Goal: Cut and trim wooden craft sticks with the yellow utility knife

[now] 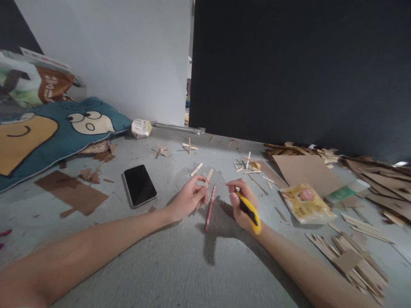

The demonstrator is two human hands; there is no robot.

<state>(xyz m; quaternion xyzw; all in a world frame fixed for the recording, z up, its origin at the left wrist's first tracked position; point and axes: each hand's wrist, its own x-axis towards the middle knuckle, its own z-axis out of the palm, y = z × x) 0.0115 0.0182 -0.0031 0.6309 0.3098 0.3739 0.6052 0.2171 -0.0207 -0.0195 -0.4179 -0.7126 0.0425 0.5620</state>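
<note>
Between the thumb and fingers of my left hand (191, 196) is a short wooden craft stick (209, 176), its rounded end pointing up and away. My right hand (243, 204) is closed around a yellow and black utility knife (249, 210); the blade end is hard to make out. A pink-red pencil (210, 208) lies on the grey table between my hands, close to the left fingertips. Just beyond my left hand rests a loose piece of craft stick (196, 169). Small cut sticks (252, 172) are scattered past my right hand.
Left of my hands lie a black-screened phone (140, 185) and brown cardboard (70, 191), with a blue cartoon pillow (64, 132) behind. To the right are a yellow packet (306, 203), a green-white tube (347, 191) and a bundle of craft sticks (351, 261). Small stick crosses (189, 146) stand farther back.
</note>
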